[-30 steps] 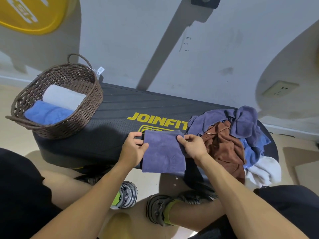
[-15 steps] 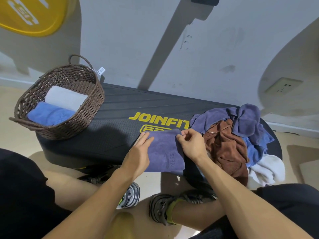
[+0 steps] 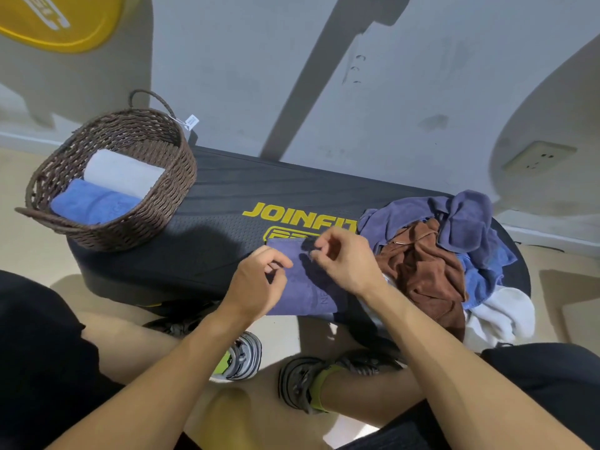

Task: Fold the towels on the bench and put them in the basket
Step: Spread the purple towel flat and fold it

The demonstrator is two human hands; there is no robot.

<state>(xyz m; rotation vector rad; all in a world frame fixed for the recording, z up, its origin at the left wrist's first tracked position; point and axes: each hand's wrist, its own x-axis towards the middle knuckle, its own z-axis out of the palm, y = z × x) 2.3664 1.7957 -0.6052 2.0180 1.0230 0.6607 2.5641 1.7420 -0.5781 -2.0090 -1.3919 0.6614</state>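
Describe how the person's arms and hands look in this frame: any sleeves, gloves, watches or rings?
Both forearms are bare right to the bottom edge of the frame, with no sleeves in view. The left hand and right hand wear no gloves. No watch, band or ring shows on the visible sides of either wrist or hand.

Bench (image 3: 227, 203) top is bare btwn basket (image 3: 168, 196) at its left end and folded towel (image 3: 302, 287) near the middle, so a hand can pass there. Right end is blocked by towel pile (image 3: 431, 254), touching the folded towel's right side. Basket is open on top w/ two rolled towels inside. Wall (image 3: 259, 76) closes the far side.
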